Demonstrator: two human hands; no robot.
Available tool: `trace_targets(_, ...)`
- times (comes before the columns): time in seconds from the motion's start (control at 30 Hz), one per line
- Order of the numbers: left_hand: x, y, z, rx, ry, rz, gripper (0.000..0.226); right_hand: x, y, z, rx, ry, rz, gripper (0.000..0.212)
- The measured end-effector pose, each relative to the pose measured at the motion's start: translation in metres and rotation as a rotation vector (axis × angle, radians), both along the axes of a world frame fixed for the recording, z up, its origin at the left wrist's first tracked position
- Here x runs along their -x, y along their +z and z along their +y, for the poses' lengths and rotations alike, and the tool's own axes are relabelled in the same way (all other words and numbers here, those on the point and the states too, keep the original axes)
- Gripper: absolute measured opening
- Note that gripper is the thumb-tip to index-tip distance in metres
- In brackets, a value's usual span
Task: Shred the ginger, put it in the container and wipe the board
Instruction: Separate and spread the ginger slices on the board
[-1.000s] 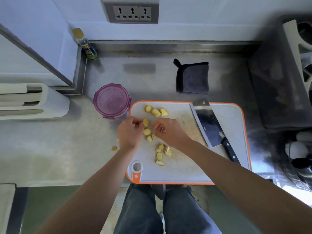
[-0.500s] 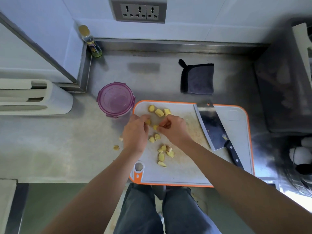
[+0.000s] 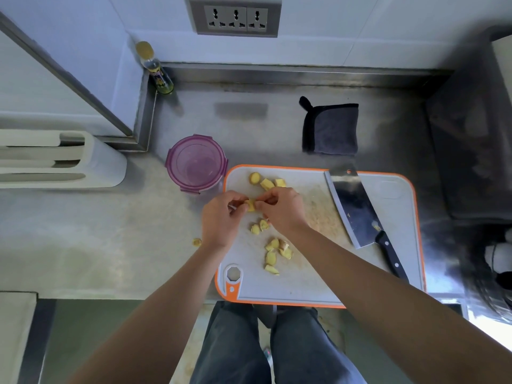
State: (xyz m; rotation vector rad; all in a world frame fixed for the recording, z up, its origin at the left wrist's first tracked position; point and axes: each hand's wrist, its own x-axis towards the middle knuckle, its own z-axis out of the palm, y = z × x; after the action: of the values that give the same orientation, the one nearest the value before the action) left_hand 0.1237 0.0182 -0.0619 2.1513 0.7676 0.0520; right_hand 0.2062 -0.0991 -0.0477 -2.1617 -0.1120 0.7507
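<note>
Yellow ginger chunks lie scattered on the white, orange-rimmed cutting board (image 3: 304, 284). One ginger piece (image 3: 251, 204) is pinched between my left hand (image 3: 221, 217) and my right hand (image 3: 282, 210) above the board's far left part. Other ginger pieces (image 3: 267, 182) sit near the board's far edge, and more ginger pieces (image 3: 274, 252) lie nearer to me. A purple-lidded round container (image 3: 196, 163) stands just left of the board, closed. A cleaver (image 3: 357, 209) with a black handle rests on the board's right side.
A folded dark cloth (image 3: 331, 128) lies on the steel counter beyond the board. One stray ginger bit (image 3: 197, 241) sits on the counter left of the board. A small bottle (image 3: 156, 69) stands in the back corner. A white rack (image 3: 55, 159) is at left.
Both hands moved a little toward the far edge of the board and closed together on one ginger piece. The view shifted slightly.
</note>
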Motion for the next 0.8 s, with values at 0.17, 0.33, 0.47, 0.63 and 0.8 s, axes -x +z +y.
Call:
trace_targets(0.17, -0.003, -0.001, -0.004, -0.031, 0.006, 0.023, 0.017, 0.001, -0.001, -0.002, -0.003, 0.018, -0.007, 0.011)
trace_targets(0.33, -0.006, 0.001, -0.005, -0.05, 0.008, 0.086, 0.008, 0.003, 0.0, -0.005, 0.0, 0.067, -0.026, 0.015)
trace_targets(0.47, -0.008, 0.004, -0.005, -0.097, 0.014, 0.09, 0.016, -0.003, 0.004, -0.013, -0.028, 0.086, -0.047, 0.02)
trace_targets(0.63, -0.004, 0.015, -0.019, -0.252, -0.141, 0.122, 0.037, -0.014, 0.013, -0.04, -0.016, 0.207, -0.138, 0.017)
trace_targets(0.8, -0.005, 0.014, -0.021, -0.375, -0.145, 0.181, 0.028, -0.005, 0.018, -0.073, 0.054, 0.537, -0.193, 0.015)
